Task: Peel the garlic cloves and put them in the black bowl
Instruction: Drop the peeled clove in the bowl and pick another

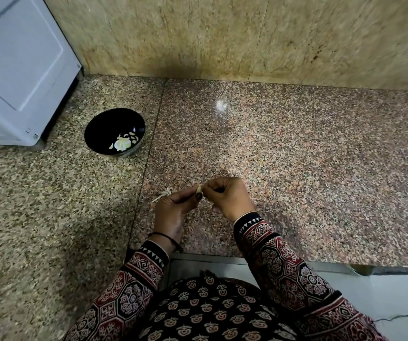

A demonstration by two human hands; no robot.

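Head camera showed the granite counter [296,156], with the black bowl [107,124] well off to my left holding a few pale peeled pieces [123,143]. My left hand [173,210] and right hand [227,198] met above the counter, both curled and pinching one small, pale garlic clove [199,190] between fingertips. Papery skin scraps [164,194] seemed caught beside my left fingers.

Garlic clove [199,189]: small, pale, pinched between the fingertips of the left hand [173,207] and the right hand [227,195], above the near middle of the counter. Whether its skin is on or off cannot be told.

Garlic skin [166,193]: thin pale strips, just left of the clove, at the left hand's far side.

Black bowl [107,119]: round, glossy, upright, far left and well apart from the clove. It holds a whitish garlic piece [123,144] and several small pale cloves [134,137] on its near right side.
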